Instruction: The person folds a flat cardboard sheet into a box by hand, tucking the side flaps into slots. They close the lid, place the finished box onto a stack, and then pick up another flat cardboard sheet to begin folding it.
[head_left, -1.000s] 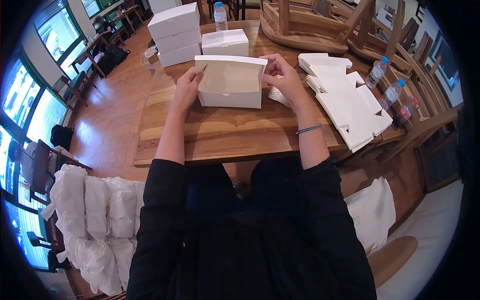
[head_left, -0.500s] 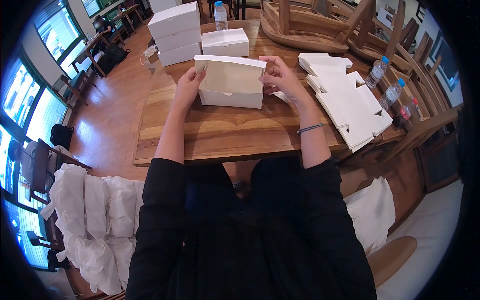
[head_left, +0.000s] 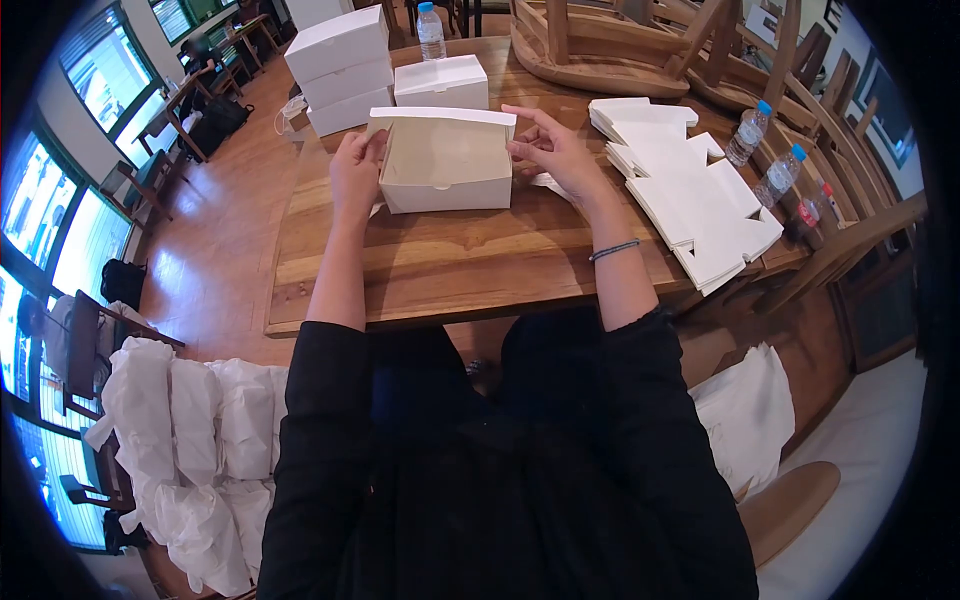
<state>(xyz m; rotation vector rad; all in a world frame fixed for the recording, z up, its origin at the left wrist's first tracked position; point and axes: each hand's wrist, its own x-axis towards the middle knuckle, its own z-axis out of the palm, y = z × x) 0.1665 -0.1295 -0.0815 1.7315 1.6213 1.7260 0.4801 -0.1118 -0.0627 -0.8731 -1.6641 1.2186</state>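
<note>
A white rectangular cardboard box (head_left: 447, 197) sits upright on the brown wooden bench (head_left: 450, 275), in from the near edge, directly before the person. Its front wall faces the person, its pale inside shows, and the lid stands raised at the far side, with a narrow white flap along its top.

Both forearms reach forward over the near edge, bare below the black sleeves, and the hands flank the box. The left hand (head_left: 356, 172) is at the left end, back of the hand outward, fingers bent upward and partly curled, thumb toward the box's left edge; whether it pinches the cardboard cannot be told. The right hand (head_left: 556, 158) is more open, wrist bent inward, the forefinger stretched to the lid's upper right corner and the thumb apart below it, by the right wall; it is not closed around anything. A dark braided bracelet (head_left: 614, 249) circles the right wrist.

Behind the box are a closed white carton (head_left: 440, 83) and, left of it, a stack of closed white cartons (head_left: 345, 62). To the right of the right hand lies a pile of flat, die-cut white cardboard sheets (head_left: 690, 195), with clear blue-capped plastic bottles (head_left: 748, 135) beyond.
</note>
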